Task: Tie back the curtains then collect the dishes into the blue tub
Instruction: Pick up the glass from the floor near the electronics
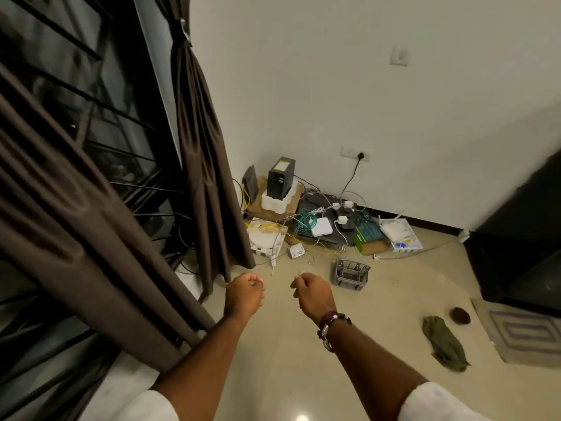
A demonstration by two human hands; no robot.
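Curtain step in hand, I judge. Near dark-brown pleated fabric curtain hanging loose along the barred window, sweeping to the floor beside the left forearm. Far dark-brown curtain panel appearing already cinched by a tie high up. Left hand curling closed, nothing visible in its grip. Right hand pinching something small and pale, possibly a tie; cannot tell. Next move calling for gathering the near curtain. No dishes or blue tub showing.
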